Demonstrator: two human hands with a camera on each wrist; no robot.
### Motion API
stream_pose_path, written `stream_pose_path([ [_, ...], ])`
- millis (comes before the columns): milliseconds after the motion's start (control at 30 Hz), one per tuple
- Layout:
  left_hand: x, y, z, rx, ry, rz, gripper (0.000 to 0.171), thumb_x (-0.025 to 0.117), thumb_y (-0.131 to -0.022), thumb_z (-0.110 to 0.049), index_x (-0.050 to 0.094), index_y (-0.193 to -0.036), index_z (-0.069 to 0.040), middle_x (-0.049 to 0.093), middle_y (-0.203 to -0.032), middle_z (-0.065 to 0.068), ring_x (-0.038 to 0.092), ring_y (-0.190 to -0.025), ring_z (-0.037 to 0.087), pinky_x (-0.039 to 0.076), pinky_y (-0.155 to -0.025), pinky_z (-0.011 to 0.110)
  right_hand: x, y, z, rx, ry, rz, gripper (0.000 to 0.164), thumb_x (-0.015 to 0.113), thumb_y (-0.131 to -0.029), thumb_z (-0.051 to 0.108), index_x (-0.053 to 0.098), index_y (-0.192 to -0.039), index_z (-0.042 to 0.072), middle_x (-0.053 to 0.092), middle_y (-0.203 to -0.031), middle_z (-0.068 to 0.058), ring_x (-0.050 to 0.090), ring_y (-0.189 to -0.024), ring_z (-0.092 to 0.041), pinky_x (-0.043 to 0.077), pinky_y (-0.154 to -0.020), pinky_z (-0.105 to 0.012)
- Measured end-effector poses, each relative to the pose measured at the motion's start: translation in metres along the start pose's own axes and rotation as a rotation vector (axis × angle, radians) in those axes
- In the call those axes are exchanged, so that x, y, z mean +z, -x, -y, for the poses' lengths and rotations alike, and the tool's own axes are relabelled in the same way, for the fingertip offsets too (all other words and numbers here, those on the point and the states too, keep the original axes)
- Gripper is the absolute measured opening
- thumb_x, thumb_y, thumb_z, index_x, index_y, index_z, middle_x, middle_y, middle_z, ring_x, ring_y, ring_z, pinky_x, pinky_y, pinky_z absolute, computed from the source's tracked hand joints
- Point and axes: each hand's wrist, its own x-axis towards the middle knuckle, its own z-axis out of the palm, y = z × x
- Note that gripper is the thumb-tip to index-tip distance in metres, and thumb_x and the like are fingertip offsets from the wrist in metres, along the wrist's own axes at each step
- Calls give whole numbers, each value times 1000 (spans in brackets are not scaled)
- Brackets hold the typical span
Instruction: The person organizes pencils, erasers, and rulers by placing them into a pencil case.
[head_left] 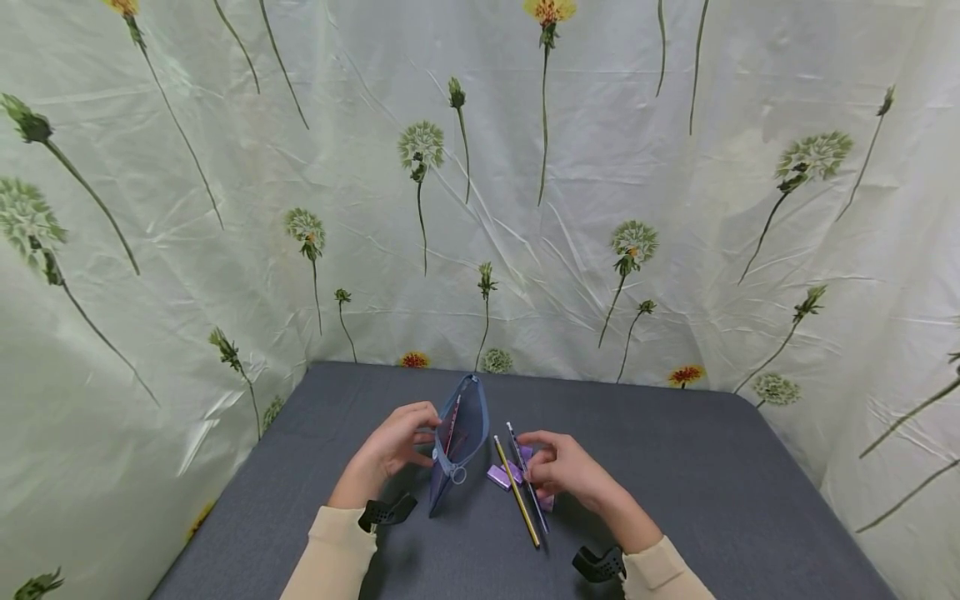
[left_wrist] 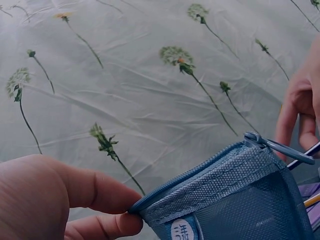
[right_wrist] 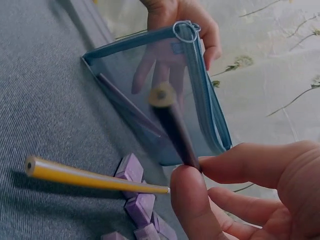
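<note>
My left hand (head_left: pixel 401 440) pinches the rim of a blue mesh zip pouch (left_wrist: pixel 240 210) between thumb and fingers. The pouch stands upright with its top unzipped, a ring pull (head_left: pixel 458 475) at its near end. Through the mesh, a pencil (right_wrist: pixel 127 102) leans inside. My right hand (head_left: pixel 566 471) pinches a dark pencil (right_wrist: pixel 175 130) between thumb and fingertips, its unsharpened end toward the wrist camera. Just left of that hand, a yellow pencil (head_left: pixel 522 510) lies across small purple blocks (head_left: pixel 498 477); the right hand partly hides some of them.
A dark grey cloth-covered table (head_left: pixel 660 467) lies under everything. Behind it hangs a pale curtain (head_left: pixel 360 167) printed with dandelions. Black straps (head_left: pixel 386 511) sit on both wrists, below cream sleeves (head_left: pixel 333 550).
</note>
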Motion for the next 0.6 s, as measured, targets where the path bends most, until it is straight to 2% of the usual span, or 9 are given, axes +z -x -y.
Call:
stream_pose_path([
  [333,2,-1,1,-1,14,-15,22,59,-92,-11,51,-72,-15,55,-91,9,59,-85,29,51,-63,56,2,3,10,-30,-16,-4,58,67,-88,1,50,-144,3,68,-100,-28,65,-68,-19,58,-64,-38],
  [467,3,-1,2,1,15,-15,22,60,-92,-11,52,-72,-15,55,-87,8,59,-82,28,50,-63,57,3,4,16,-39,-21,0,58,69,-89,4,51,-144,5,67,-103,-28,66,-72,-20,58,-68,-39],
  [600,6,-2,2,5,6,-3,22,59,-93,-14,53,-72,-16,56,-88,8,59,-87,31,50,-64,58,7,6,24,-55,-25,-12,57,71,-90,6,51,-143,5,67,-104,-27,65,-75,-21,57,-69,-38],
])
